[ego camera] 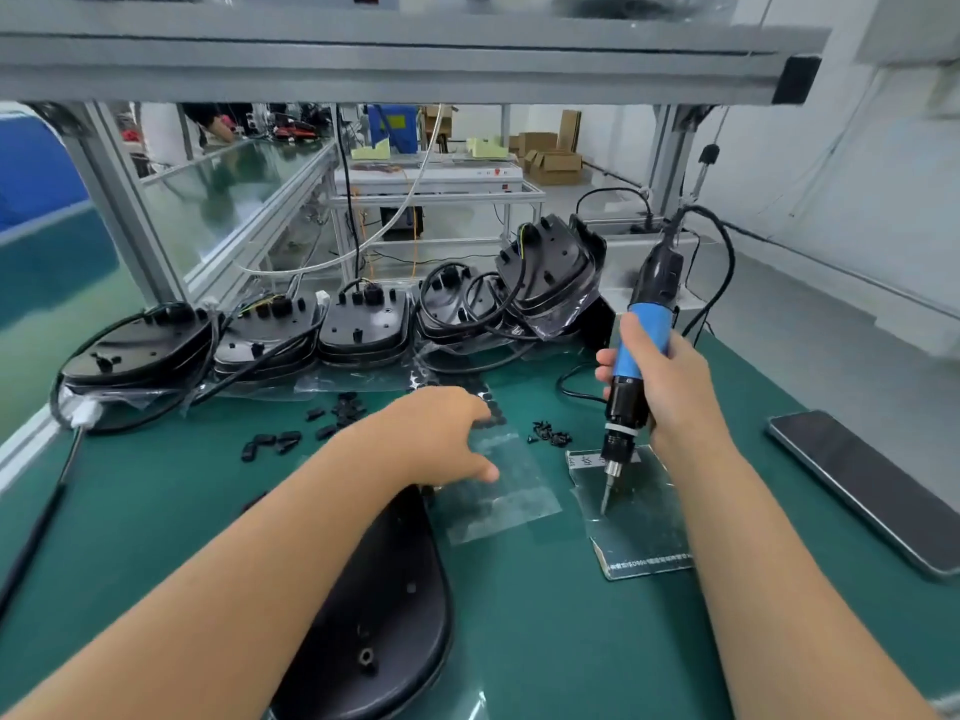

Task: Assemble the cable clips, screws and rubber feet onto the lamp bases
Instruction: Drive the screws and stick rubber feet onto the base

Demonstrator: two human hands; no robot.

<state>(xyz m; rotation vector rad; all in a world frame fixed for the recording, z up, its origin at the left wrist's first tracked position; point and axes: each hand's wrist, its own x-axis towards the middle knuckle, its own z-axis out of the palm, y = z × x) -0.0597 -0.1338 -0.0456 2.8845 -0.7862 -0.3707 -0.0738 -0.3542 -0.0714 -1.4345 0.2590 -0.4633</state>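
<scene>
One lamp base (384,605) lies near the table edge under the left forearm — little seems fitted, and stacked lamp bases (358,324) wait behind. An electric screwdriver (631,387) is gripped by the right hand (670,387); the left hand (447,433) is spread over the rubber feet (493,407), with cable clips (311,428) and screws (548,433) loose nearby.

**What the view hides, crops or blurs**

The left hand (441,433) is turned away, so its fingertips are hidden and whether they touch the small black pieces (496,414) beyond cannot be told. Those pieces are too small to tell apart as feet or screws. The left forearm covers part of the near lamp base (384,615), and the bottom edge crops that base. The right hand (670,387) hides the middle of the electric screwdriver (641,335). Print on the clear bag (636,517) under the bit is too blurred to read. The phone (872,491) is cropped at the right edge. The background room is blurred.
</scene>
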